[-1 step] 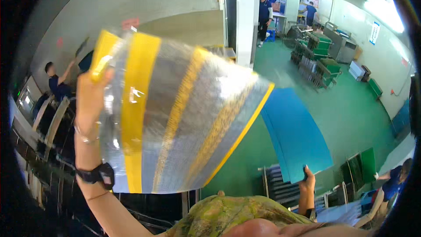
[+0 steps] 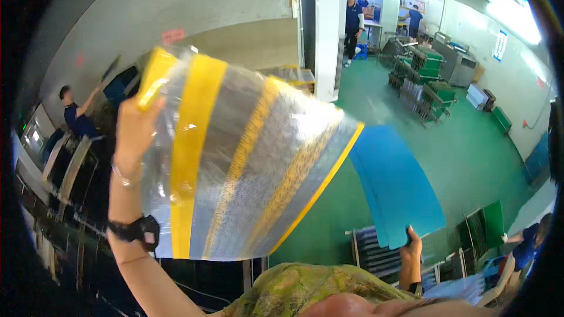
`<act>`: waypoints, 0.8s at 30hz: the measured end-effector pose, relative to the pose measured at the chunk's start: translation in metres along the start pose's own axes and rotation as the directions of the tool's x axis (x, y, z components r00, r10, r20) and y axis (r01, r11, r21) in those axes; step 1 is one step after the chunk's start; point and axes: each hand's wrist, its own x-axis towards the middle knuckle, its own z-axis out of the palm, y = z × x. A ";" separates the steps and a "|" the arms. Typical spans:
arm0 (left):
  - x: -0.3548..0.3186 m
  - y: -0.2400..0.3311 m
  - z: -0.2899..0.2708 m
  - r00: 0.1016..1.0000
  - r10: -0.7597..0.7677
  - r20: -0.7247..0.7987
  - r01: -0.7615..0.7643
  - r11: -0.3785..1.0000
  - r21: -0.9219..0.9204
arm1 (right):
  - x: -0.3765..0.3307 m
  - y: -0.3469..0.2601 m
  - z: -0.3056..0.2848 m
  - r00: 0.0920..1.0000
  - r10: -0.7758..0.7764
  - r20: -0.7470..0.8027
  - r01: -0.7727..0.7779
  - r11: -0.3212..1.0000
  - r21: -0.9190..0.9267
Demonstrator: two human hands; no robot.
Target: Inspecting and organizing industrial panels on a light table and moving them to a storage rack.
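Observation:
My left hand (image 2: 136, 132) is raised at the left, its fingers closed on the upper left corner of a large clear plastic sheet (image 2: 252, 164) with yellow stripes and speckled printed bands. The sheet hangs tilted across the middle of the view, glossy and partly see-through. Low on the right, my right hand (image 2: 413, 248) grips the near edge of flat blue sheets (image 2: 399, 182), thumb on top. At least two blue sheets overlap, fanned slightly apart at their left side. The fingers beneath them are hidden.
Metal racks (image 2: 376, 252) stand below the blue sheets, with dark frames (image 2: 70, 176) at the left. Green-panelled racks (image 2: 432, 88) and a grey machine (image 2: 458, 61) stand farther back. One co-worker (image 2: 526, 252) is at the lower right, another (image 2: 79, 114) at the left; several more are behind.
My left hand has shifted to the right and slightly down, taking the striped plastic sheet's upper part with it. The blue sheets' far end has dipped a little; my right hand is nearly still.

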 end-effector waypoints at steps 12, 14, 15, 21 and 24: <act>0.107 -0.089 0.415 0.893 0.258 0.370 -0.257 0.965 -0.053 | 0.184 0.036 0.015 0.980 -0.021 -0.198 0.038 0.996 0.079; 0.142 -0.112 0.455 0.918 0.095 0.386 -0.123 0.991 0.050 | 0.254 0.043 0.026 0.969 -0.042 -0.242 0.055 0.997 0.047; 0.163 -0.119 0.466 0.916 0.091 0.391 -0.121 0.991 0.054 | 0.270 0.049 0.041 0.947 -0.084 -0.310 0.098 0.995 0.031; 0.289 -0.142 0.520 0.993 0.041 0.115 -0.023 0.989 -0.148 | 0.413 0.022 0.129 0.941 0.048 -0.336 -0.046 0.999 0.013; 0.361 -0.143 0.535 0.983 -0.175 0.052 0.183 0.939 -0.291 | 0.487 0.025 0.165 0.912 0.055 -0.406 -0.041 0.998 0.042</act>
